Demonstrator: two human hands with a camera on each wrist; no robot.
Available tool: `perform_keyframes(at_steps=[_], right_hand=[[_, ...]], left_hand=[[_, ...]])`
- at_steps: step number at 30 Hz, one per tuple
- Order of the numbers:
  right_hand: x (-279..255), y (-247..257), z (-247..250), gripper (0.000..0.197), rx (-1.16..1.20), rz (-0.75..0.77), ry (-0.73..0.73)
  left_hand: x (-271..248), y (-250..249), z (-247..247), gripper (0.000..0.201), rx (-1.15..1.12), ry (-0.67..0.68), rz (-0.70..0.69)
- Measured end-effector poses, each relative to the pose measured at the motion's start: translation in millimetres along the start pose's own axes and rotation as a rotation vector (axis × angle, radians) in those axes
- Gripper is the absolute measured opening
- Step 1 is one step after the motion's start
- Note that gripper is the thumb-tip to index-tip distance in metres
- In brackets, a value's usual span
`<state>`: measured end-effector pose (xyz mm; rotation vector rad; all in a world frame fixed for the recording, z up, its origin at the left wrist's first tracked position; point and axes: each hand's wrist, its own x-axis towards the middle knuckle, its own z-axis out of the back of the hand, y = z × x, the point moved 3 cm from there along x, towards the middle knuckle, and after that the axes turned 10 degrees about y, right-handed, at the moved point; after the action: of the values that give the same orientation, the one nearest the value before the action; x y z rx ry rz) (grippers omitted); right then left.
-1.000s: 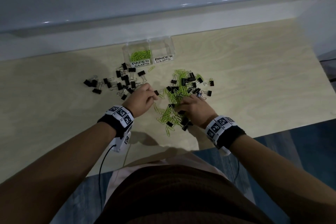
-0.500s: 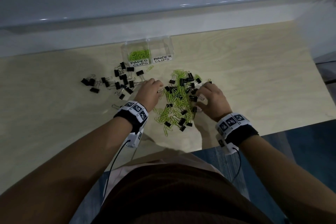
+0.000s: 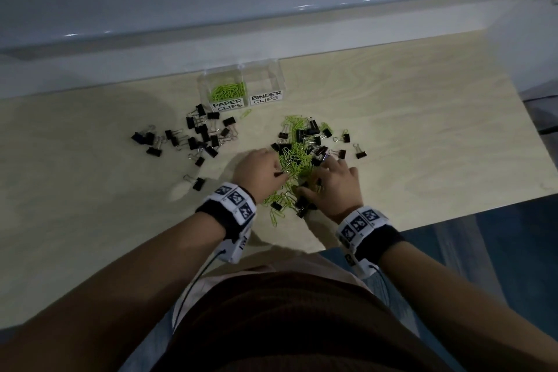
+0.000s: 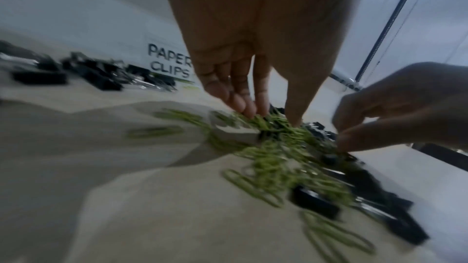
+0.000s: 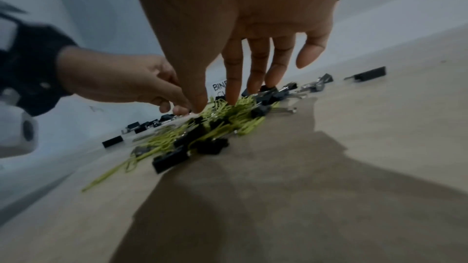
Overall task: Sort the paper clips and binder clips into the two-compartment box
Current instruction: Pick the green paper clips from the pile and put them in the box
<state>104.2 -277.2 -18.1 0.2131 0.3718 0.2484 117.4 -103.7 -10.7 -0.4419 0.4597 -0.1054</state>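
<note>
Clear box (image 3: 282, 77): left compartment label (image 3: 227, 105) "PAPER CLIPS", right compartment label (image 3: 266, 97) "BINDER CLIPS"

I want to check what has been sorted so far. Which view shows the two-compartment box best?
The head view: the whole box shows, green paper clips in the PAPER CLIPS side, the BINDER CLIPS side looking bare. The left wrist view shows only the PAPER CLIPS label; the right wrist view only a bit of the other label behind fingers.

Pale wood surface (image 3: 422, 136) carrying clips and a clear box

A 2-compartment box (image 3: 282, 81) stands at the far edge; black binder clips (image 3: 199, 137) lie scattered to its near left, and a mixed pile of green paper clips (image 3: 294, 160) and binder clips lies nearer, to the right.
</note>
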Motion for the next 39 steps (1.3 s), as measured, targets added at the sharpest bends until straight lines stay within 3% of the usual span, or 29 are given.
perform_keyframes(at_steps=[6, 10, 12, 15, 18, 21, 24, 26, 30, 32, 35, 39], right_hand=[[7, 8, -7, 0.035, -0.011, -0.069, 0.092], [6, 6, -3, 0.033, 0.147, -0.057, 0.125], [6, -1, 3, 0.034, 0.293, -0.074, 0.137], [11, -22, 17, 0.025, 0.487, -0.132, 0.028], [15, -49, 32, 0.02, 0.517, -0.224, -0.061], [17, -68, 39, 0.022, 0.408, -0.247, -0.069], [9, -66, 35, 0.021, 0.249, -0.201, -0.062], [2, -57, 28, 0.018, 0.189, -0.136, -0.055], [-4, -43, 8, 0.021, 0.075, -0.074, 0.043], [-3, -40, 4, 0.024, 0.044, -0.072, 0.065], [-2, -37, 4, 0.024, 0.031, -0.069, 0.069], [-1, -41, 9, 0.026, 0.077, -0.092, 0.051]], left_hand=[[6, -12, -7, 0.027, 0.037, 0.028, 0.088], [3, -1, -5, 0.013, -0.258, 0.014, 0.12], [0, 3, -2, 0.01, -0.37, 0.0, 0.068], [-5, 13, 12, 0.016, -0.531, -0.071, -0.052], [-4, 38, 29, 0.023, -0.621, -0.23, -0.057], [-1, 68, 43, 0.021, -0.522, -0.389, -0.035], [-4, 82, 48, 0.023, -0.28, -0.416, -0.032], [-11, 72, 42, 0.025, -0.189, -0.351, -0.111], [-31, 30, 6, 0.029, -0.004, 0.04, -0.331], [-35, 17, -15, 0.034, 0.094, 0.168, -0.434], [-34, 12, -30, 0.035, 0.149, 0.204, -0.474], [-32, 12, -29, 0.018, 0.254, 0.128, -0.528]])
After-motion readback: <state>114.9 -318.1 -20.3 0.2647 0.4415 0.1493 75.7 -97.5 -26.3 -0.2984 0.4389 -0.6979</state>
